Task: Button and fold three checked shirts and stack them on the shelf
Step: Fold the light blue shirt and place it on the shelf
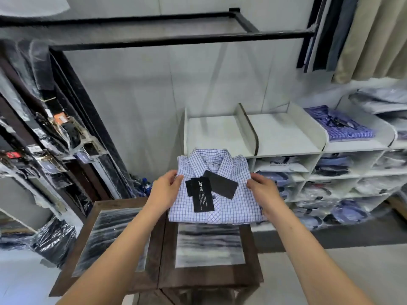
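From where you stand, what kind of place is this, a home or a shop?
Most likely a clothing shop or its stockroom. The folded checked shirt in both hands carries black hang tags, the white cubby shelf holds bagged shirts, and garments hang from a black rail.

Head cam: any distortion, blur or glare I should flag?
Head view: wide-angle bend bows the black rail; edges smear, worst on the bagged stock at left; folded checked shirt and black tags are fairly sharp; light is flat, with glare on the plastic.
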